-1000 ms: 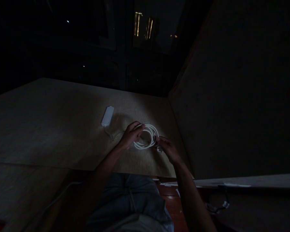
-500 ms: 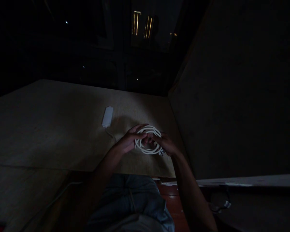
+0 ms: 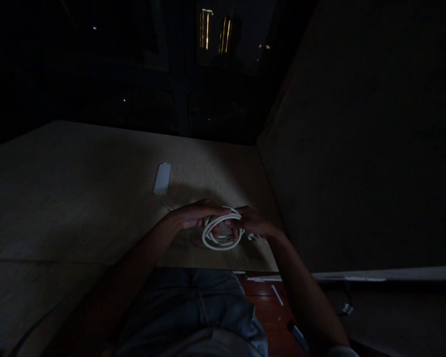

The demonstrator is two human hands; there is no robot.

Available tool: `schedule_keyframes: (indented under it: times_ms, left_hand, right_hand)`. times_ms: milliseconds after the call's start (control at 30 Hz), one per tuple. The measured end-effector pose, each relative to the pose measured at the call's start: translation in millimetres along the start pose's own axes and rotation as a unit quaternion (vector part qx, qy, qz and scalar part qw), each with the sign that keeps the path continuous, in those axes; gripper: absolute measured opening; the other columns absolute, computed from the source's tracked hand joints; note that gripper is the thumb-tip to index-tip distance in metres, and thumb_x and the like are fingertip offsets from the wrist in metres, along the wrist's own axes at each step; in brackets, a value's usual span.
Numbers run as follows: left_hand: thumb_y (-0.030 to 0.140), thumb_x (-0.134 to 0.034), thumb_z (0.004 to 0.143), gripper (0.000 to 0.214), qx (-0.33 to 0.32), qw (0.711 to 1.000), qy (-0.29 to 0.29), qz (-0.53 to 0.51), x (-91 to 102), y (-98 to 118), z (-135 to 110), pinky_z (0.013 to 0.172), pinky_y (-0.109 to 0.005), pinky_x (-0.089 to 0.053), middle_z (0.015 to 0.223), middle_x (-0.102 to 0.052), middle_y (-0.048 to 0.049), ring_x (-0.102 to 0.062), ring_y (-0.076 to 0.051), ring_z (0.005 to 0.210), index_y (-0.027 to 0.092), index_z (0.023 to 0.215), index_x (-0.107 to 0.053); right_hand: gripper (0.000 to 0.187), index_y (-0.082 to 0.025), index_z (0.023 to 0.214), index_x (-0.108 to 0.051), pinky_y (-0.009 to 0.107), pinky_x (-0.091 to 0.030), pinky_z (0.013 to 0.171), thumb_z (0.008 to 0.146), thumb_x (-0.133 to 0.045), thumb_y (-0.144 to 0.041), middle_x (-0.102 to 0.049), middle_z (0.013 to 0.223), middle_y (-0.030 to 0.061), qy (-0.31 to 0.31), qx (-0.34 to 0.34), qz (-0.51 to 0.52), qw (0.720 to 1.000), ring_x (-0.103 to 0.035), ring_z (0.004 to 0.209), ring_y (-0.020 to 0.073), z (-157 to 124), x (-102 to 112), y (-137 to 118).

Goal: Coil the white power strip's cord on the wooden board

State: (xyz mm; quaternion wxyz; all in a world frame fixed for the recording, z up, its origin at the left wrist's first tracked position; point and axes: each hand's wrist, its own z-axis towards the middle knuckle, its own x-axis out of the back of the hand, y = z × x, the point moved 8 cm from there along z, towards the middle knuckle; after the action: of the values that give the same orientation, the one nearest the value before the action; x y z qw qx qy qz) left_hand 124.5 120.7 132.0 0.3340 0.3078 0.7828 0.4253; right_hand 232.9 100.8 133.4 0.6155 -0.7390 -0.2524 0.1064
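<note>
A coiled white cable (image 3: 223,246) hangs in loose loops between my two hands, over the front part of the wooden table. My left hand (image 3: 198,214) grips the coil from its left and upper side. On the opposite side my right hand (image 3: 250,220) is closed around the upper right of the loops. A plug (image 3: 252,237) with metal prongs dangles just below my right hand. Farther back and left lies a white power strip (image 3: 162,178), with a cord running from its near end toward my left hand. Dim light hides some of the fingertips.
The wooden table (image 3: 107,173) spreads out to the left and back. A dark upright panel (image 3: 357,163) borders it on the right. Below the table edge are my jeans (image 3: 196,307) and a reddish floor (image 3: 271,310). Behind stands a dark window (image 3: 234,39).
Both hands have shifted slightly, and the coil has tilted and dropped lower toward me. My left hand now lies flatter across the top. The view has moved slightly.
</note>
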Motion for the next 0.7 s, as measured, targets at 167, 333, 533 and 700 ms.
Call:
schedule_keyframes:
  times_ms: [167,333,533,700]
  left_hand:
    - [0.039,-0.083,0.063,0.029,0.003,0.999,-0.021,0.028,-9.0,0.6,-3.2,0.042,-0.024,-0.04,0.046,-0.058,-0.0004,-0.053,-0.013,0.039,0.015,0.066,-0.068]
    - [0.039,-0.074,0.065,0.039,-0.032,0.993,0.021,-0.11,-0.7,-9.1,10.6,0.048,-0.028,-0.046,0.029,-0.035,0.003,-0.047,-0.013,0.032,0.017,0.042,-0.053]
    - [0.029,-0.069,0.066,0.023,-0.138,0.937,0.196,-0.254,26.5,-8.4,9.8,0.051,-0.022,-0.046,0.047,-0.058,-0.0036,-0.059,-0.014,0.051,0.014,0.051,-0.063]
    - [0.025,-0.068,0.066,0.015,-0.153,0.922,0.177,-0.31,22.1,-7.5,1.6,0.058,-0.027,-0.051,0.054,-0.062,-0.0039,-0.061,-0.015,0.053,0.01,0.068,-0.07]
  right_hand:
    - [0.032,-0.014,0.08,-0.072,0.021,-0.044,0.049,0.067,-0.08,-0.042,-0.067,0.055,-0.0019,-0.017,-0.039,0.034,0.998,-0.06,0.048,0.0128,-2.7,-2.9,0.8]
    - [0.03,-0.016,0.075,-0.07,0.02,-0.039,0.047,0.066,-0.081,-0.042,-0.064,0.053,-0.0028,0.039,-0.021,0.069,0.997,-0.057,0.047,0.0109,-8.0,5.6,-7.9]
    - [0.032,-0.017,0.073,-0.067,0.02,-0.04,0.049,0.066,-0.081,-0.045,-0.061,0.05,-0.0044,0.109,-0.006,0.11,0.988,-0.057,0.048,0.0107,-9.2,13.3,-10.1]
    - [0.035,-0.019,0.069,-0.059,0.023,-0.045,0.052,0.065,-0.082,-0.045,-0.057,0.048,-0.0054,0.143,-0.004,0.22,0.965,-0.061,0.05,0.0137,-8.2,12.3,-1.5]
